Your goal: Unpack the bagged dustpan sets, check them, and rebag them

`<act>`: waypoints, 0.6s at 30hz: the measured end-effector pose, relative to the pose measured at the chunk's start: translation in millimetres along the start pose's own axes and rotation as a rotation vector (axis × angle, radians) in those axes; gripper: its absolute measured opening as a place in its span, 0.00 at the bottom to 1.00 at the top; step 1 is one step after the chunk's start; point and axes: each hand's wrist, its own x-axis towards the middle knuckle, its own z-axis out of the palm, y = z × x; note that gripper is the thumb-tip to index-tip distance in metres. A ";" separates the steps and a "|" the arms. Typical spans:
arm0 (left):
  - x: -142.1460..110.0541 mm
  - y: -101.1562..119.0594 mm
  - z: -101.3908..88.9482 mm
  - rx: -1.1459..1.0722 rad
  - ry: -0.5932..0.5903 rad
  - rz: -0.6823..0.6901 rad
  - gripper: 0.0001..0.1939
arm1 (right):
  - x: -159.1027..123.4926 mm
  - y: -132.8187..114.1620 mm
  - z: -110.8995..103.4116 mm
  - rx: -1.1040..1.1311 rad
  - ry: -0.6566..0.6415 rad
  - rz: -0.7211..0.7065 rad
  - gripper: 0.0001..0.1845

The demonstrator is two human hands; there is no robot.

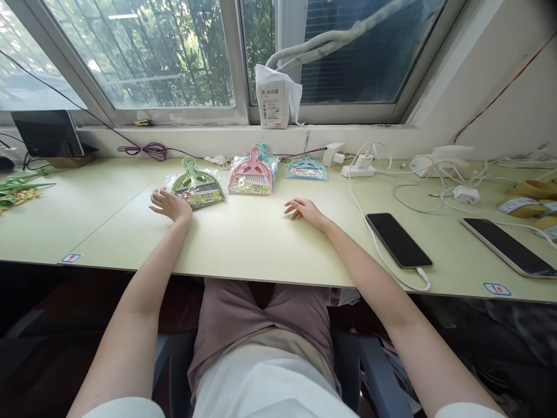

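My left hand [170, 204] is raised a little at the left edge of a green dustpan and brush set [196, 184] in clear wrapping. Its fingers are spread; whether the hand touches the wrapper I cannot tell. On the table, my right hand [306, 212] lies with loosely bent fingers and nothing in it. Between and behind the hands is a pink dustpan and brush set [251, 174], also wrapped, overlapping a teal one [270, 158] behind it. A blue wrapped dustpan and brush set [307, 168] lies apart, farther right, near the wall.
Two phones, one black [398, 239] with a cable plugged in and one pale-edged [511, 247], lie to the right. White cables and a power strip [359, 170] run along the back. A tablet [47, 134] stands far left. A wrapped box [274, 103] sits on the windowsill [195, 134].
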 end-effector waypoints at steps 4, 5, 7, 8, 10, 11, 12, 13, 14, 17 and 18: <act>-8.0 6.1 -3.6 -0.089 -0.033 0.343 0.23 | 1.2 1.0 0.5 -0.007 -0.006 0.001 0.17; -10.3 8.4 -3.7 -0.116 -0.064 0.455 0.23 | 1.3 0.7 0.6 -0.012 -0.007 0.005 0.17; -14.0 13.2 -1.8 -0.163 -0.174 0.679 0.26 | 1.2 -0.1 0.6 -0.021 -0.007 0.010 0.16; -15.0 15.6 0.5 -0.181 -0.237 0.769 0.28 | 1.0 -0.5 0.7 -0.024 -0.006 0.010 0.16; -15.0 20.5 7.8 -0.214 -0.337 0.869 0.31 | 0.7 -1.1 1.0 -0.027 -0.004 0.009 0.17; -14.2 23.2 12.4 -0.225 -0.366 0.875 0.32 | 0.6 -1.0 1.1 -0.029 -0.003 0.009 0.18; -12.9 26.2 17.6 -0.229 -0.385 0.862 0.32 | 0.6 -0.7 1.3 -0.033 0.000 0.010 0.19; -11.4 29.6 23.0 -0.226 -0.397 0.839 0.33 | 0.5 -0.1 1.4 -0.038 0.005 0.010 0.20; -9.9 33.5 28.5 -0.216 -0.407 0.818 0.32 | 0.5 0.6 1.4 -0.045 0.014 0.007 0.21; -5.9 46.5 44.1 -0.152 -0.416 0.799 0.30 | -0.2 1.9 1.0 -0.074 0.051 -0.005 0.25; -5.0 50.5 48.7 -0.131 -0.418 0.814 0.29 | -0.8 1.8 1.0 -0.087 0.062 -0.008 0.26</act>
